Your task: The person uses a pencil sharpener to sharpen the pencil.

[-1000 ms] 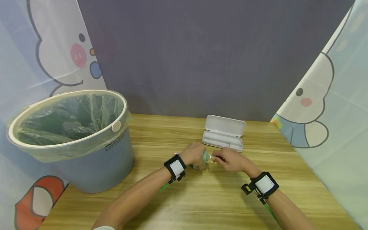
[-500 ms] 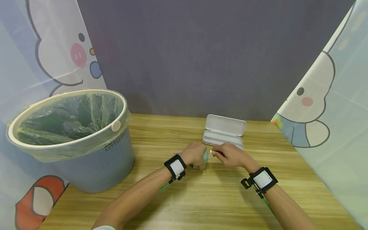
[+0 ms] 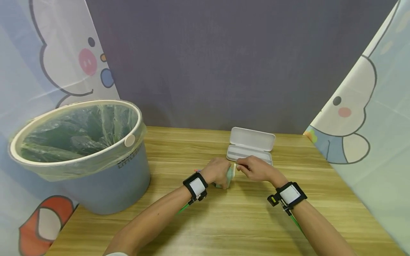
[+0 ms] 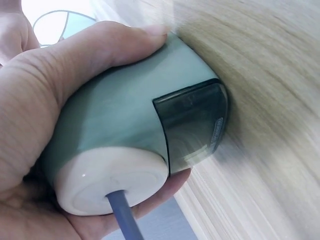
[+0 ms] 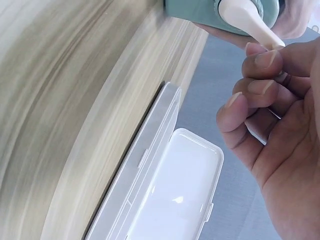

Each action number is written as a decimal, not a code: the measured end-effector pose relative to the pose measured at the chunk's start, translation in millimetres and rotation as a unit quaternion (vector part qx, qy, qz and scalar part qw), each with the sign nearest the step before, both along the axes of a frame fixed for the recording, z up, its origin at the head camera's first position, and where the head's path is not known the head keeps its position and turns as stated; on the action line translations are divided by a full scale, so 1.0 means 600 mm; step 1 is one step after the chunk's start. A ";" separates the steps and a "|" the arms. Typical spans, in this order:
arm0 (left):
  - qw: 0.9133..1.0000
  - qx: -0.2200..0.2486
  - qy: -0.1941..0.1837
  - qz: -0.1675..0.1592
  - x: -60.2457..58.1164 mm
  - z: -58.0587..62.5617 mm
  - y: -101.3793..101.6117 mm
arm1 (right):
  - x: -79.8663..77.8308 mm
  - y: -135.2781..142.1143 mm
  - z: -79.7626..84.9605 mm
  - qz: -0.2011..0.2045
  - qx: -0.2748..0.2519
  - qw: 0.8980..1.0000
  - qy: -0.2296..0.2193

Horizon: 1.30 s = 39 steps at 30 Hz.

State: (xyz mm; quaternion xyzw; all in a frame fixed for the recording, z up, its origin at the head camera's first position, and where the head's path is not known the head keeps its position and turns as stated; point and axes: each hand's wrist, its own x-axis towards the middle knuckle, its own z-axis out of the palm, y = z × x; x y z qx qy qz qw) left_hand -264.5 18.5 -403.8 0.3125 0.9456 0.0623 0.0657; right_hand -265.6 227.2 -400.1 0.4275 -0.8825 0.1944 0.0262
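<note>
My left hand (image 3: 219,171) grips a green pencil sharpener (image 4: 110,107) lying on the wooden table, thumb over its top and fingers round its far side. A pencil (image 4: 125,215) with a blue-violet barrel sticks into the round white front. The dark see-through shavings drawer (image 4: 192,122) faces the table side. My right hand (image 3: 256,169) pinches the end of the white crank handle (image 5: 252,22) between thumb and fingertips; the knob is mostly hidden by the fingers. In the head view the crank points up, away from me.
An open white pencil case (image 3: 251,139) with a divided tray lies just behind the right hand. A large blue bin (image 3: 105,188) with a plastic liner stands at the left. A grey wall (image 3: 211,71) closes off the table's back.
My right hand has moved up and away from me with the crank, which has swung from pointing right toward the hand to pointing upward. The left hand and sharpener stay in place.
</note>
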 end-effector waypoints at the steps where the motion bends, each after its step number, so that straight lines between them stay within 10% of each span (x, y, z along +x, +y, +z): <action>1: 1.000 -0.001 -0.001 0.000 0.000 0.000 0.000 | -0.001 0.000 0.000 0.001 -0.001 1.000 0.003; 39: 1.000 0.025 0.010 -0.012 0.004 -0.003 -0.001 | -0.015 -0.013 -0.043 -0.051 0.048 0.998 0.004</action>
